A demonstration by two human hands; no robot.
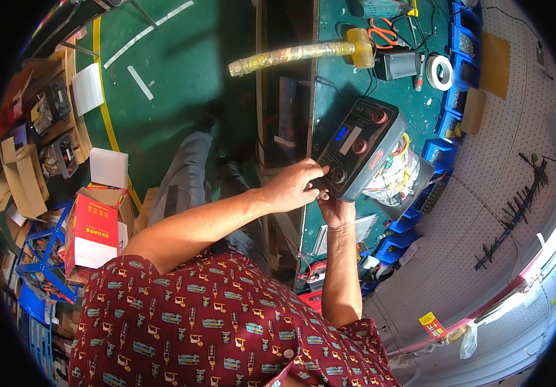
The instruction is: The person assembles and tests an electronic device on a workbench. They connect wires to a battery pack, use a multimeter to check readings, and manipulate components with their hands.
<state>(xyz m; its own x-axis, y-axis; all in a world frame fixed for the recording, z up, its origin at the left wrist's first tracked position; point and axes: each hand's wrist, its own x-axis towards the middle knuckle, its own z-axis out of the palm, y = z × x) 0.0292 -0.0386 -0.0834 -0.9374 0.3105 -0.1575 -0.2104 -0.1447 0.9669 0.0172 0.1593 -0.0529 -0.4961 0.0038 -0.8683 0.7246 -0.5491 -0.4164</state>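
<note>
A black box-shaped device (362,145) with a small blue display and round red terminals on its front panel lies tilted on the green workbench (329,97). Behind it sits a bundle of coloured wires in clear wrap (397,171). My left hand (294,185) reaches across from the left, and its fingertips rest on a dark knob at the near end of the panel. My right hand (336,211) comes up from below and grips the device's near bottom edge, partly hidden under the left hand.
A yellow-headed mallet (304,53) with a wrapped handle lies at the bench's far end, beside orange-handled pliers (382,32) and a white tape roll (439,72). Blue parts bins (462,45) line the pegboard wall. Cardboard boxes and a red carton (91,229) stand on the green floor at left.
</note>
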